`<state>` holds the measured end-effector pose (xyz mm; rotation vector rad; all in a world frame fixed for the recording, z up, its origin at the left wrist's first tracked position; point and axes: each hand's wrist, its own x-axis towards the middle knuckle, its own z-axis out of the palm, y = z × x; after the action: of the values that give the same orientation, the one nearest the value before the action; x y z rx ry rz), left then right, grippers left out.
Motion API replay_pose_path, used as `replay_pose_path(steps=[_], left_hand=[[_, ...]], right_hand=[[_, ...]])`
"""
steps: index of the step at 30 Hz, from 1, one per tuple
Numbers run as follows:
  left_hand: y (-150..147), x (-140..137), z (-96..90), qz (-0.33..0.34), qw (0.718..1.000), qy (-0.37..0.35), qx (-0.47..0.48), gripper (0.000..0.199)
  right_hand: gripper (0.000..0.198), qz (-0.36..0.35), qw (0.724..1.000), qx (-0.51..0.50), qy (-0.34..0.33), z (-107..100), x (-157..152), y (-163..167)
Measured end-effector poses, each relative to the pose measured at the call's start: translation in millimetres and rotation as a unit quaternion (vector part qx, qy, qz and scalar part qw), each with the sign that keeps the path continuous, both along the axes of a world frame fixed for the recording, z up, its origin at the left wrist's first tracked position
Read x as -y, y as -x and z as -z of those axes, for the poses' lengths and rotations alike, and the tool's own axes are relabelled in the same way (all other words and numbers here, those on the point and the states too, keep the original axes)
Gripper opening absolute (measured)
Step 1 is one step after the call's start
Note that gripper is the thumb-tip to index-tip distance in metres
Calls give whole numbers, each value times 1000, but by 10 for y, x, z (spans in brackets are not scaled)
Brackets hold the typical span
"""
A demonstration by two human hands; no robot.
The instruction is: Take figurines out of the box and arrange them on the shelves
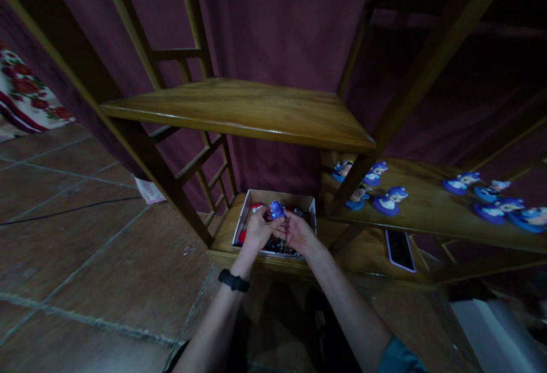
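Lower centre: purple figurine (pixel 277 209) over an open box (pixel 290 197), pinched in left hand (pixel 256 230); right hand (pixel 297 233) meets it, grip unclear. Two-handed likely for steadiness. Hands converge, right palm partly upturned. Box walls apparently corral jumbled pieces (pixel 277 245). Further, right of frame: similar figurines (pixel 390 201) on shelf (pixel 421 191), broad bases down, probably for stability.

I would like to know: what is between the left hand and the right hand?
In the head view, a purple figurine is between the left hand and the right hand, held over the open box.
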<state>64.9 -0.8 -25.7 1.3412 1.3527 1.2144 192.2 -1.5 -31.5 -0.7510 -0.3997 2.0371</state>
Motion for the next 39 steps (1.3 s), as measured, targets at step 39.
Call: replay_pose_path(steps=[39], left_hand=[[-64,25,81,-31,997,-51,-42,43]], right_hand=[[11,42,997,54,19,25,-39,-25]])
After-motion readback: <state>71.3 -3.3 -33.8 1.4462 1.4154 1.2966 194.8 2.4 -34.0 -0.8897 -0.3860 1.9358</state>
